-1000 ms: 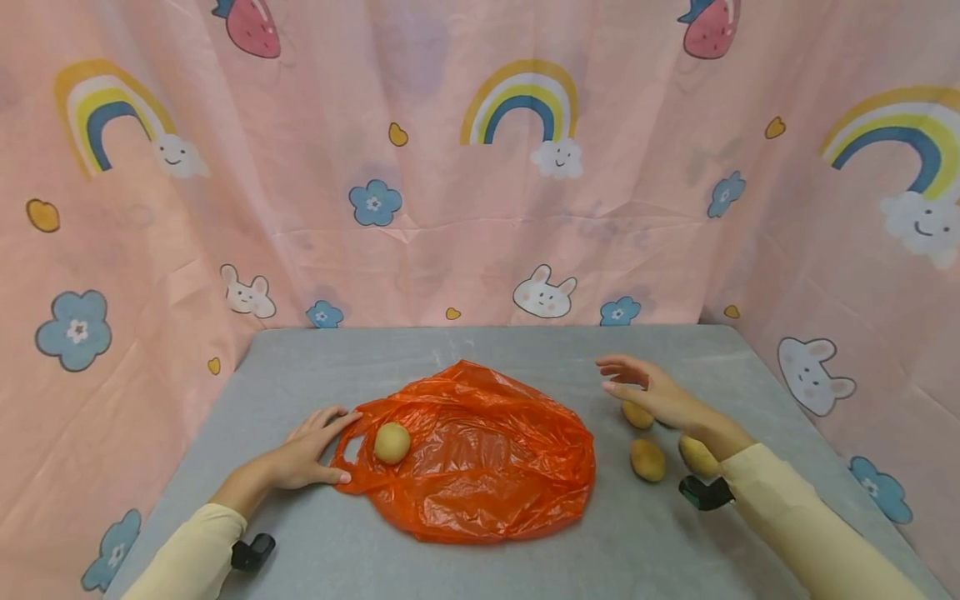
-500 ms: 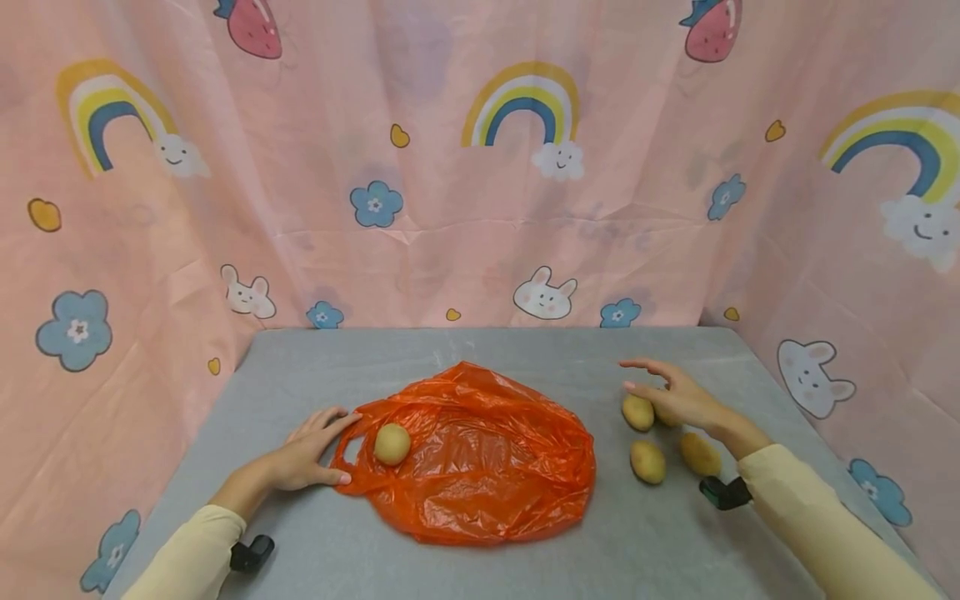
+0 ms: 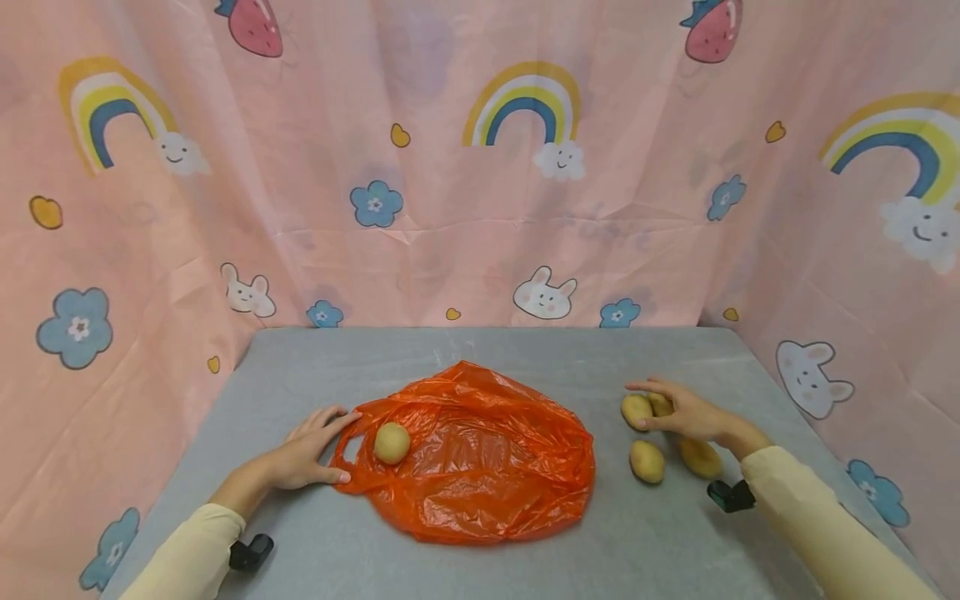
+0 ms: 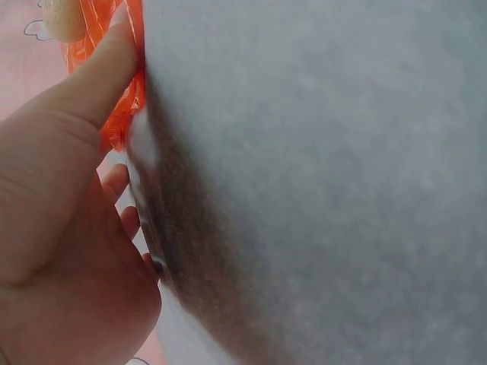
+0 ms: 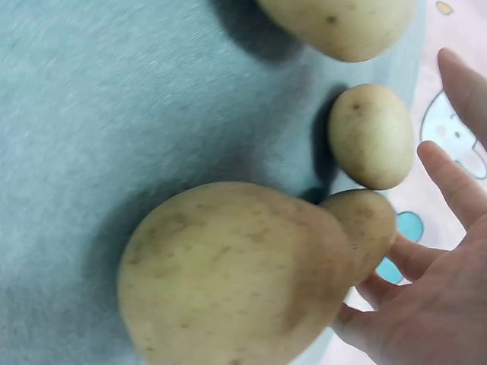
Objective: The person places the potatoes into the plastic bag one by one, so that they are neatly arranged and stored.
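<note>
Over four potatoes (image 3: 647, 462) at the right of the grey table (image 3: 337, 558), hovering with the right hand (image 3: 688, 414), spread; cannot tell whether touching. Mid-table, touching the left handle (image 3: 340, 447) of an orange-red bag (image 3: 487, 496) with the left hand (image 3: 300, 460), also spread. Topped, beside that handle, with a lone potato (image 3: 392, 443). Backed at the far edge by pink cloth (image 3: 450, 258).

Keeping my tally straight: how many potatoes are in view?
5: one potato at the left end of the bag; four around the right hand: far left, far right (partly covered), near left, near right. More could hide under the hand or bag.
</note>
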Demonstrator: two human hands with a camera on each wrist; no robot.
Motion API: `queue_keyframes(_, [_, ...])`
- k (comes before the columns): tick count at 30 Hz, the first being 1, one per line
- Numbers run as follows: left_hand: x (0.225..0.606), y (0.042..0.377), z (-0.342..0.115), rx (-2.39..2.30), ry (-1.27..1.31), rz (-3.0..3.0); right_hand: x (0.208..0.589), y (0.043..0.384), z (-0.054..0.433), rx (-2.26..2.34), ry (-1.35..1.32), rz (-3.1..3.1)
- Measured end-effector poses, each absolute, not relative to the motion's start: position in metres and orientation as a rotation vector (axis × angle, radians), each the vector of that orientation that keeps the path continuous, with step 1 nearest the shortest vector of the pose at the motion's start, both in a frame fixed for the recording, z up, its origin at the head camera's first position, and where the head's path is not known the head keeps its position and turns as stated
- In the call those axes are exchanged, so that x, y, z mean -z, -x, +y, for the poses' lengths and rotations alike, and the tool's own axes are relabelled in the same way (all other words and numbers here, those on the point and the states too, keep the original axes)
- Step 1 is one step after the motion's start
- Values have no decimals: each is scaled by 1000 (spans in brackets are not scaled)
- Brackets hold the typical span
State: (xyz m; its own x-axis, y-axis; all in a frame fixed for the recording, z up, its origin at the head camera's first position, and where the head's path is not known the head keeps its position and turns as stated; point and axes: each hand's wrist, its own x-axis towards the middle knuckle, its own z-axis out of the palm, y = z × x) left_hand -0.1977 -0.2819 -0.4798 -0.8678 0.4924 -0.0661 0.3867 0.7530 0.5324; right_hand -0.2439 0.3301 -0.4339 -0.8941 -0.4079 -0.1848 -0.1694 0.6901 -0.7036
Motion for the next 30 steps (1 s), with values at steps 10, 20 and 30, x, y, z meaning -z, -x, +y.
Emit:
queue_keyframes(10, [486,201,-284,-776,-657,2743,443,247,333,1024,488,2650])
queue_keyframes(20, [479,200,-280,-794,-692,2735,445,247,337,977,473,2690])
queue_keyframes(30, [469,197,-276,-753,-642,2710,443,251,335,955,437,2633])
